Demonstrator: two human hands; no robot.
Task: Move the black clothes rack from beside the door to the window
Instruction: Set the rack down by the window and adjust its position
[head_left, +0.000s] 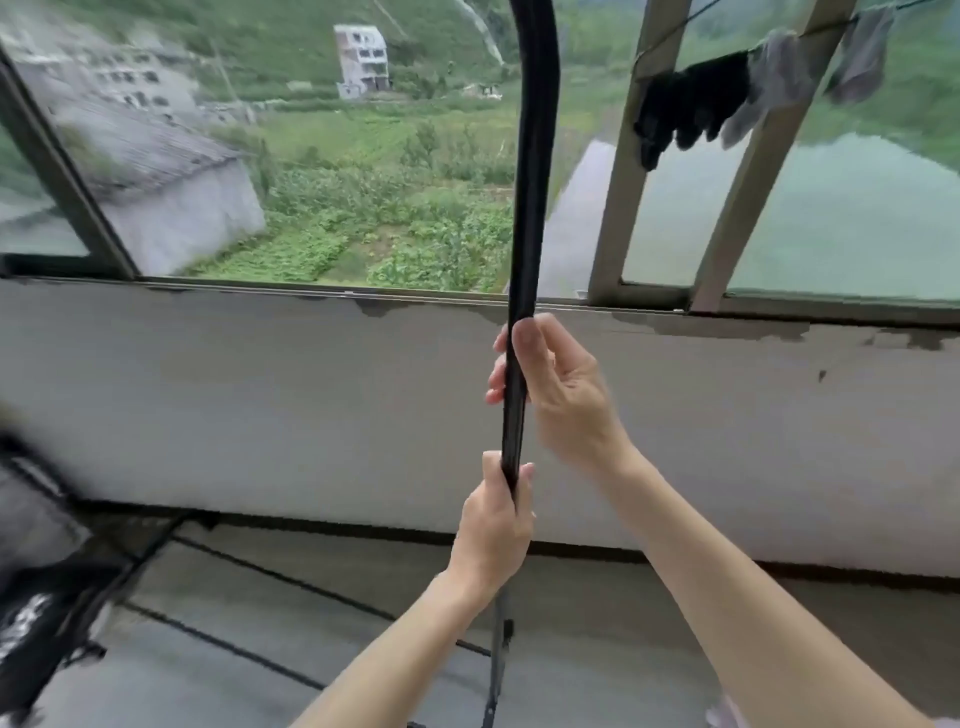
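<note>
The black clothes rack's upright pole (530, 182) rises through the middle of the view, right in front of the open window (332, 171). My left hand (496, 525) grips the pole low down. Above it, my right hand (550, 379) wraps the same pole with thumb on top. Thin black base bars of the rack (291, 571) stretch over the grey floor to the lower left. A dark blurred piece of clothing (36, 613) hangs at the rack's left end.
A low grey wall (260, 395) runs under the window sill, close ahead. Black and grey socks (727, 104) hang on a line across the right window frame (639, 171). Fields and buildings lie outside.
</note>
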